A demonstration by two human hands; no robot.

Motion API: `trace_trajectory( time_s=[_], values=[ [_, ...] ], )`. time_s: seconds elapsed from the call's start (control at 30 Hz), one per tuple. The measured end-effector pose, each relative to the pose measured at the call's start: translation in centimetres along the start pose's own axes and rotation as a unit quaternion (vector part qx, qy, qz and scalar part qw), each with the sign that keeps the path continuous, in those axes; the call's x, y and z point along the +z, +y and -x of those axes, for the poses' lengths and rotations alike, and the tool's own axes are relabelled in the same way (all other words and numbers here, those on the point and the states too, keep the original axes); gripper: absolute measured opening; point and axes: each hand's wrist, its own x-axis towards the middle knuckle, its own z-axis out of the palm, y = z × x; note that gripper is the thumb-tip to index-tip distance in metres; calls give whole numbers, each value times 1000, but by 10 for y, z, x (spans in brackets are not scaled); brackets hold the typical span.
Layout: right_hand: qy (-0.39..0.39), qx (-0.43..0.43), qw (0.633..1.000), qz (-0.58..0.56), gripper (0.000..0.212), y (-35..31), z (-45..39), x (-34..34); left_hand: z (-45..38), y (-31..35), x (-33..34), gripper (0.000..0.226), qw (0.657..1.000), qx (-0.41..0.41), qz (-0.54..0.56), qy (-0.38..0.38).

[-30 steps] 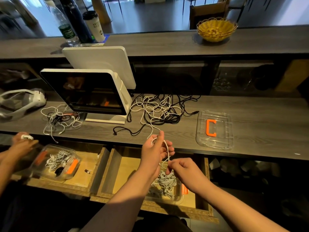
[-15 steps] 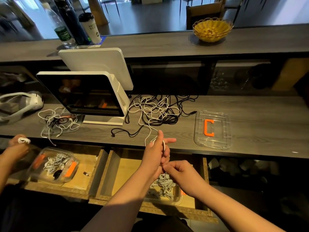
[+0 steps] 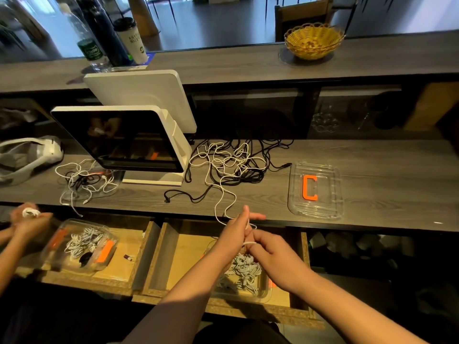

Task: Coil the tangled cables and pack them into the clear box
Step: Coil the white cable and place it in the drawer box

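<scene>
White cable [image 3: 224, 194] trails from the centre tangle [image 3: 231, 165]; left hand [image 3: 236, 228] holds the coil, right hand [image 3: 270, 254] pinches the strand. Wind evenly, feeding slack gently.

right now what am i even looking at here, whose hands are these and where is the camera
There is no machine here. A person wears a camera on the head, looking forward and down, so the two arms reaching in from the bottom are their own. The left hand and the right hand both hold a white cable, which runs up onto the counter into a tangle of black and white cables. Below the hands an open drawer holds a clear box with coiled cables in it. On the counter to the right lies a clear lid with an orange letter C. To the left stands a white screen, with a smaller cable tangle beside it. At the far left, a second person's hands hold a small white coil over another box.
</scene>
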Motion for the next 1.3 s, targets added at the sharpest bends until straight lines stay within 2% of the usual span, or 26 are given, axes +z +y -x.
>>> trace_trajectory(
  time_s=[0.1, 0.23, 0.4, 0.47, 0.57, 0.6, 0.7, 0.83, 0.93, 1.0, 1.13, 1.2, 1.3],
  values=[
    [48, -20, 998, 24, 13, 3, -6, -9, 10, 5, -1, 52, 996, -74, -39, -41],
    [96, -43, 986, 129, 8, 9, -13, -20, 12, 6, -2, 62, 983, -149, 13, -106],
    [138, -5, 976, 169, 18, 20, -14, -27, 12, -1, -4, 91, 961, -172, 14, -215],
    [157, 7, 973, 167, 23, 27, -14, -30, 15, 0, -6, 91, 961, -147, -32, -233],
    [170, 16, 973, 154, 28, 35, -13, -34, 21, 5, -6, 47, 948, -76, -235, -202],
    [170, 17, 973, 156, 28, 37, -12, -34, 22, 6, -4, 38, 945, -67, -261, -185],
    [173, 22, 970, 169, 23, 44, -10, -31, 21, 3, 0, 44, 955, -62, -251, -144],
    [159, 41, 970, 182, 20, 52, -9, -29, 18, -2, -2, 61, 974, -3, -212, -76],
    [146, 50, 971, 183, 20, 53, -8, -30, 12, -9, -6, 53, 979, 42, -197, -34],
    [134, 59, 973, 177, 21, 54, -7, -28, 14, -10, -7, 41, 990, 42, -136, -22],
    [107, 70, 977, 171, 25, 56, -4, -23, 18, -9, -1, 46, 997, 13, 71, 10],
    [99, 69, 979, 167, 28, 55, -3, -21, 19, -7, 0, 49, 985, 2, 171, 18],
    [88, 64, 980, 166, 31, 52, -2, -17, 21, -2, -3, 53, 940, -14, 340, 21]
  ],
)
